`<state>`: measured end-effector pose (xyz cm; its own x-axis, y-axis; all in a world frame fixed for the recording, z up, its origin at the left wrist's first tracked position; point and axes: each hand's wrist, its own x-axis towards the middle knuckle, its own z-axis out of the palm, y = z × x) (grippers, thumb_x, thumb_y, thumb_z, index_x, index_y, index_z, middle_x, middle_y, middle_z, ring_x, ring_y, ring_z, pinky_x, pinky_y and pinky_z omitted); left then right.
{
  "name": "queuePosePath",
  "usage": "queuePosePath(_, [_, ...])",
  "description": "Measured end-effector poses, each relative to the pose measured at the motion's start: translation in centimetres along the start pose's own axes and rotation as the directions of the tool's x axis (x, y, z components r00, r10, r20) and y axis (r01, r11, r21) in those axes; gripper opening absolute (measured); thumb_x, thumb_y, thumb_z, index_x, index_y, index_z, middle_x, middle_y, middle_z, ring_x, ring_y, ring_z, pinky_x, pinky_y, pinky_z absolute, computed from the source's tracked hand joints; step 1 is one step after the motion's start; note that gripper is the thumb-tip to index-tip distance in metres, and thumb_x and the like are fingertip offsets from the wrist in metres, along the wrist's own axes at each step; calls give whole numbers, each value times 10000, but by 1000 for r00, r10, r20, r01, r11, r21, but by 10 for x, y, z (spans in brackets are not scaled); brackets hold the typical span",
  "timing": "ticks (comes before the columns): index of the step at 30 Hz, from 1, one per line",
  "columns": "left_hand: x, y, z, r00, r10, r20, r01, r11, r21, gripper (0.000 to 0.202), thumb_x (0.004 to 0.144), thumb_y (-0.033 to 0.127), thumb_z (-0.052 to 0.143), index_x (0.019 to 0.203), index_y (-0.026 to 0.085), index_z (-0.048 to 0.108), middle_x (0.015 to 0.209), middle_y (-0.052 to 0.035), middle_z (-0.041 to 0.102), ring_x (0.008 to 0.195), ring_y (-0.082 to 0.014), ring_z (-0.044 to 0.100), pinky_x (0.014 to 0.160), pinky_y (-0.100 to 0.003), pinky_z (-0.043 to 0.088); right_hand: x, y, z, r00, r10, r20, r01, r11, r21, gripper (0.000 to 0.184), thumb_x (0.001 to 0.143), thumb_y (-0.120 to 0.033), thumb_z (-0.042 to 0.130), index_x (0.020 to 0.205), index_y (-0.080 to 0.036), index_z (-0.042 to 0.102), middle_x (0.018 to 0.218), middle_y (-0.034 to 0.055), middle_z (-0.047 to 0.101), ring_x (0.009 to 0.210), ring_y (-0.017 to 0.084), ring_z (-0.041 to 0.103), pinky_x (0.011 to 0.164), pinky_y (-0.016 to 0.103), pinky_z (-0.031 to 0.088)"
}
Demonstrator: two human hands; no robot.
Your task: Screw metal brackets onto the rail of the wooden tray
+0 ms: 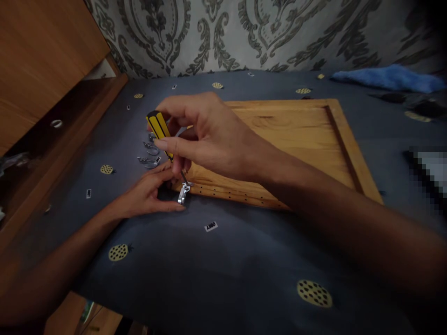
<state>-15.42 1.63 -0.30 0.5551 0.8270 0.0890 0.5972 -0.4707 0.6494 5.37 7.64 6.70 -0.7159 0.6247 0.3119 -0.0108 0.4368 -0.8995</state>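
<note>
My right hand [206,135] is closed around a yellow and black screwdriver [159,125], held tilted with its shaft pointing down. The tip meets a small shiny metal hook fitting [182,193] at the near left corner of a wooden panel [293,135] with a raised frame. My left hand [152,193] steadies this fitting, its thumb along the lower end and its fingers at the panel's corner, partly hidden behind my right hand. A row of small dark holes runs along the panel's near edge. Several similar metal hooks [150,156] lie to the left of the panel.
Underneath is a dark grey cloth [209,270] printed with pineapples and small labels. A wooden cabinet [52,51] with an open ledge stands at left. At the far right lie a blue cloth [391,78] and a dark object [419,104]. Patterned fabric [216,32] rises behind.
</note>
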Motion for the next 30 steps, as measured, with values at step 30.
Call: queuePosePath(30, [-2, -5, 1, 998, 45, -33, -46, 999, -26, 457, 871, 606, 765, 1041, 198, 650, 996, -38, 590, 869, -196, 544, 789, -312, 492, -1, 18, 13, 975, -56, -214, 33, 994, -108, 201, 928, -189, 605, 949, -234, 410, 979, 9, 573, 631, 113, 611, 557, 258, 470])
